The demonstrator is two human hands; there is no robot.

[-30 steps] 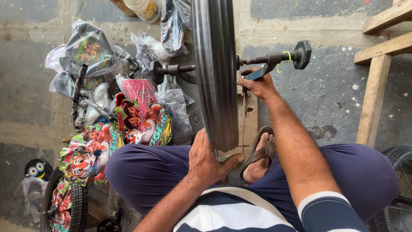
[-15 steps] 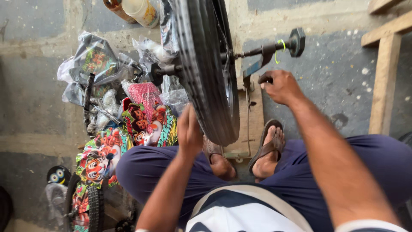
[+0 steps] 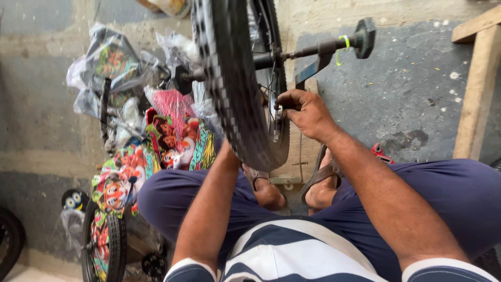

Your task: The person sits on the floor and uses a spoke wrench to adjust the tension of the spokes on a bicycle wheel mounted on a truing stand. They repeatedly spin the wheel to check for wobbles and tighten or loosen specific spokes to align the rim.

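A single camera worn on the person's head looks steeply down over the striped shirt [image 3: 282, 250] and lap to the concrete floor [image 3: 412, 99]. It sits close: a bicycle wheel [image 3: 235, 83] and both forearms fill the middle of the view.

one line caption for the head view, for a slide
Seated person's right hand works at the spokes of a mounted bicycle wheel; left hand hidden behind the tyre.
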